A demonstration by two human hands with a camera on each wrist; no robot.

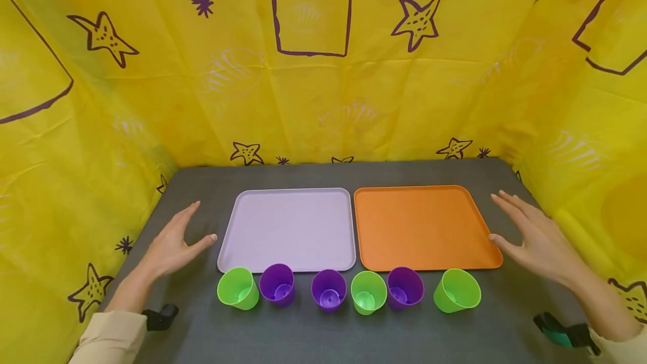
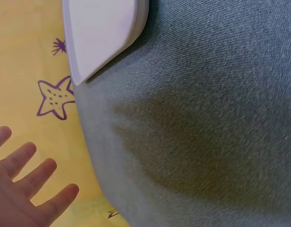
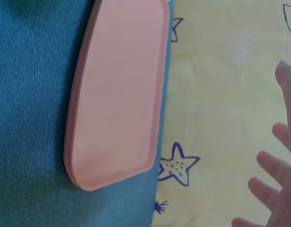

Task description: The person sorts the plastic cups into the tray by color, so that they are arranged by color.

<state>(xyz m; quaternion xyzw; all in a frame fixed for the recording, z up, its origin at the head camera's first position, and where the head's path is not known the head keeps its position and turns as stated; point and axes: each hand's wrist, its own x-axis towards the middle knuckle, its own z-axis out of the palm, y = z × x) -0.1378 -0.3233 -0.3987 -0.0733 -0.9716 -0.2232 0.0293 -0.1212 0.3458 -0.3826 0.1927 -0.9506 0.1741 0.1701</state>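
Note:
My left hand (image 1: 173, 245) hovers with spread fingers left of a pale lilac tray (image 1: 290, 229). On the other side, my right hand (image 1: 538, 240) is held beside the right edge of an orange tray (image 1: 422, 228), its fingers apart and holding nothing. In front of the trays stands a row of cups: a green cup (image 1: 237, 289), a purple cup (image 1: 277, 285), a second purple cup (image 1: 329, 291), a green cup (image 1: 368, 292), a purple cup (image 1: 405, 289) and a green cup (image 1: 457, 291). All are upright with visible insides.
A dark grey tabletop (image 1: 313, 339) carries everything. Yellow cloth (image 1: 313, 105) printed with starfish hangs behind and on both sides. Black wrist straps (image 1: 160, 317) show at both wrists.

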